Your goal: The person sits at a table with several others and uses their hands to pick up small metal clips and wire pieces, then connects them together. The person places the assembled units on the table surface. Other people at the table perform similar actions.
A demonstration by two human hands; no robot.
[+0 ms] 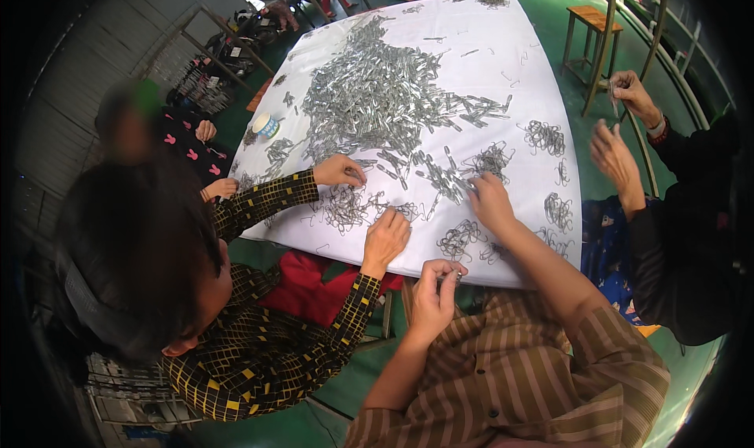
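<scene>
My left hand [434, 292] is raised just off the near table edge, its thumb and fingers pinched on a small metal piece [459, 275] that is mostly hidden. Reaching over the table, my right hand [493, 204] has its fingers apart at the edge of a loose group of flat silver metal clips [442, 178]. Just beyond it lies a tangle of bent wire hooks [488, 161]. Another heap of wire hooks [459, 240] sits between my two hands, close to the edge.
A large mound of silver clips [369, 95] covers the middle of the white table [542, 71]. At left, a co-worker in a checked shirt [259, 369] handles hooks; others sit at far left and right. A small tub [266, 125] stands left; a wooden stool [594, 19] stands back right.
</scene>
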